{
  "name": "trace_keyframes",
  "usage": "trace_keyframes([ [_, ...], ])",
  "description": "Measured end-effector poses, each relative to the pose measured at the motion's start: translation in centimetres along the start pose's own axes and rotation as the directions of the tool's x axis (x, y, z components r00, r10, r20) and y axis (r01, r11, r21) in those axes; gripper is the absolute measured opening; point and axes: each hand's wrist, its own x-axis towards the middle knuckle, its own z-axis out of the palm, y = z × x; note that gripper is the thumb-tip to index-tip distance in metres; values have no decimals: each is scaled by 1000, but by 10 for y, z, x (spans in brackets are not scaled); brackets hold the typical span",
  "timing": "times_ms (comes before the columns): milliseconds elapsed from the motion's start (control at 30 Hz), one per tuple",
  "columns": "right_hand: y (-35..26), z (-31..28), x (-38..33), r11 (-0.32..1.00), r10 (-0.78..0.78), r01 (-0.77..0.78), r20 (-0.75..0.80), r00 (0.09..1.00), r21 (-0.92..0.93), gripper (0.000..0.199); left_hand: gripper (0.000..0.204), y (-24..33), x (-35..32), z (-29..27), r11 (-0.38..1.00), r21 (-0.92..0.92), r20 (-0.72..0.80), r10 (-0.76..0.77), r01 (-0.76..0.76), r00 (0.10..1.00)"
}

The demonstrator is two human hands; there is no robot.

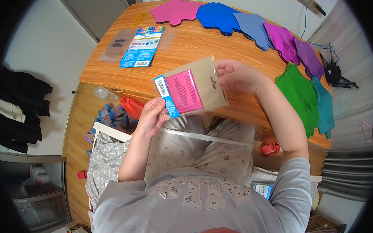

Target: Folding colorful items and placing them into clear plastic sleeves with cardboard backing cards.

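Both my hands hold a clear plastic bag (pixel 209 99) with a hang hole, tilted above the table's front edge. Inside it lies a flat, shiny pink packet (pixel 185 92) with fine print. A blue-and-white card strip (pixel 166 97) with a barcode runs along the bag's left end. My left hand (pixel 153 116) pinches that end, thumb on the card. My right hand (pixel 237 76) is closed on the far right end near the hang hole; some of its fingertips are hidden by the bag.
Printed blue-and-white cards (pixel 143 49) lie beside clear bags (pixel 114 46) at the table's left. Flat pieces in pink (pixel 176 11), blue (pixel 218 17), green (pixel 298 95) and other colours line the far and right edges. A black device with antennas (pixel 334 73) stands behind; packages (pixel 114 118) lie below left.
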Motion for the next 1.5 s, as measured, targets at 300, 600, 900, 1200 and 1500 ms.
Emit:
trace_keyframes([
  [300,-4,-4,7,959,-98,7,-306,947,-284,17,22,-3,-3,1,995,27,-1,98,-98,995],
  [600,-4,-2,7,930,-117,-17,-339,933,-367,19,23,-2,-6,0,978,196,-34,81,-73,996],
  [900,-14,3,1,947,-47,-65,-335,941,-315,21,22,0,-4,2,987,122,-12,103,-100,995],
  [1200,-4,-4,8,885,-165,-35,-382,909,-464,27,18,-2,-7,9,957,270,-85,131,-103,988],
  [1500,-8,-5,4,947,-33,-90,-370,928,-310,24,5,-6,-9,15,960,261,-95,132,-103,987],
])
